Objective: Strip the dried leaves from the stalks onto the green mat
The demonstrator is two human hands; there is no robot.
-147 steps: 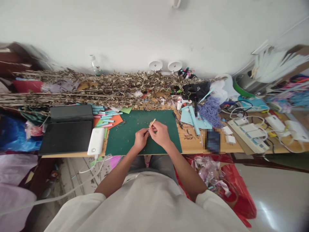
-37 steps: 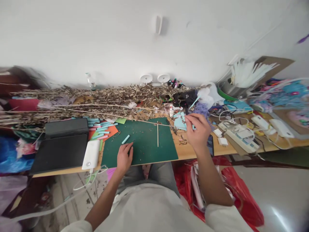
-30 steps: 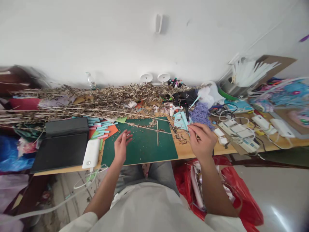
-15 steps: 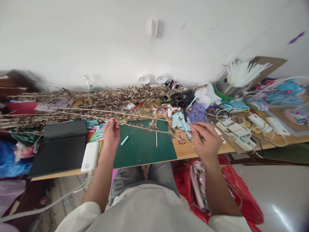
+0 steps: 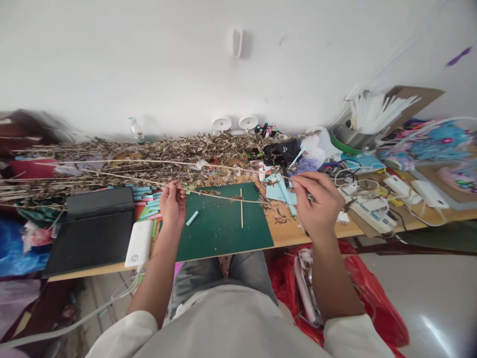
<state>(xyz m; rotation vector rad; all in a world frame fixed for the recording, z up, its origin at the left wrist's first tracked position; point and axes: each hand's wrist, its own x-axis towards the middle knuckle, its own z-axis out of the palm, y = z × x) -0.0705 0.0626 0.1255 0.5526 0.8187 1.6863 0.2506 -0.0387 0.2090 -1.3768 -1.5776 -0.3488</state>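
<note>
My left hand (image 5: 173, 201) is closed in a pinch on a long thin dried stem (image 5: 208, 195), which slants above the green cutting mat (image 5: 219, 223). My right hand (image 5: 316, 201) pinches the end of a second dried stem (image 5: 223, 166); this one reaches far to the left, above the first. Bits of dry leaf cling to the stem in my left hand. On the mat lie a short light-blue tube (image 5: 192, 218), a thin pale stick (image 5: 241, 214) and scattered crumbs. Behind both stems spreads a heap of dried leafy stalks (image 5: 179, 146).
Left of the mat are a black tablet case (image 5: 93, 238) and a white power bank (image 5: 139, 243). To the right stand power strips (image 5: 372, 214) with cables and a metal pot (image 5: 354, 136) of white sticks. A red plastic bag (image 5: 376, 293) sits below the table edge.
My right hand has risen a little, and the upper stem has lifted with it and now lies farther from the lower one. My left hand has barely moved.
</note>
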